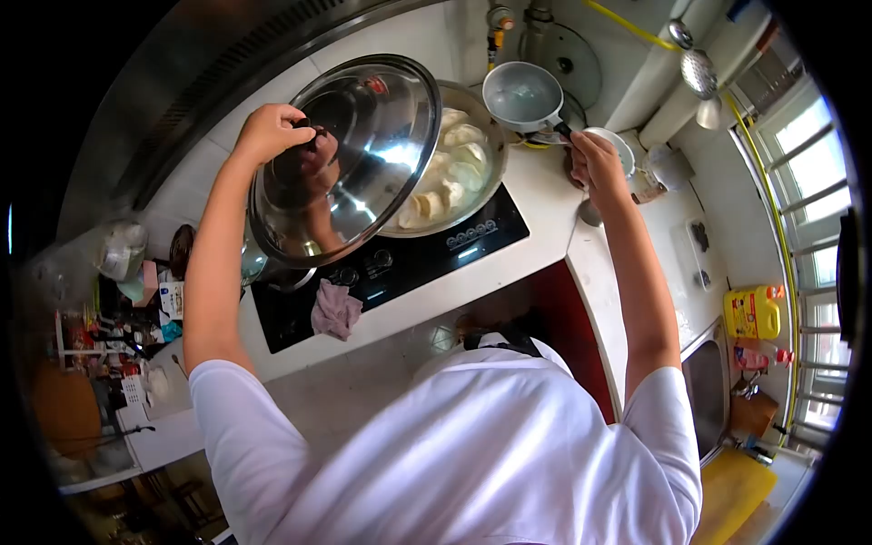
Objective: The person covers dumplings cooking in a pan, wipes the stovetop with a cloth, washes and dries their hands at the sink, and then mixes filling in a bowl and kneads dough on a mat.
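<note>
My left hand grips the dark knob of a large shiny pan lid, which is tilted up over the left part of the stove. Partly behind the lid, a wide pan on the cooktop holds several pale dumplings. On the right, my right hand is closed round the dark handle of a small metal saucepan. Clear liquid, seemingly water, shows in the saucepan, at the pan's upper right edge. Whether the saucepan touches the counter, I cannot tell.
The black cooktop carries a crumpled mauve cloth at its front edge. A white bowl and a cleaver lie beyond my right hand. Ladles hang at upper right. A yellow bottle stands near the sink.
</note>
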### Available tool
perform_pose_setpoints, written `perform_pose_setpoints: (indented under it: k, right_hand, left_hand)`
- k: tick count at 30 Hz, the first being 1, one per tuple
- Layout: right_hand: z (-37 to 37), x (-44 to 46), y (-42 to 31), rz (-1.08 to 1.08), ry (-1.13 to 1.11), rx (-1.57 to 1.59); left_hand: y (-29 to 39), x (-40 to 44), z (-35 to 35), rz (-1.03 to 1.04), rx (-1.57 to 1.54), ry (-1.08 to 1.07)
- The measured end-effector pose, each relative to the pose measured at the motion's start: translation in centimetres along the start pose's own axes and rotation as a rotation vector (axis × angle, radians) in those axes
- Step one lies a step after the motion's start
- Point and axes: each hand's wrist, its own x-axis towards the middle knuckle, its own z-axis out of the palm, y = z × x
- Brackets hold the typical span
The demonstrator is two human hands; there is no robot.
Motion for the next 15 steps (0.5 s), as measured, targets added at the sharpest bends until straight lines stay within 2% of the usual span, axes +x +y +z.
perform_pose_setpoints:
  k: [6, 9, 10, 15]
  right_hand:
    - [-7.3, -9.3, 0.2, -0.033, 0.122, 0.028]
    - [-11.4, -13.9, 1.3, -0.057, 0.245, -0.007]
    - [-12.7, -15.4, 1.9, -0.046, 0.318, -0.006]
    - [-19.6, -22.2, 6.4, -0.018, 0.55, 0.026]
  left_hand:
    - [4.3, 3.2, 5.4, 0.031, 0.232, -0.042]
    - [5.1, 4.8, 8.5, 0.086, 0.346, -0.034]
    - [5.8, 4.9, 9.4, 0.034, 0.367, -0.038]
    - [6.1, 6.3, 13.4, 0.079, 0.374, -0.018]
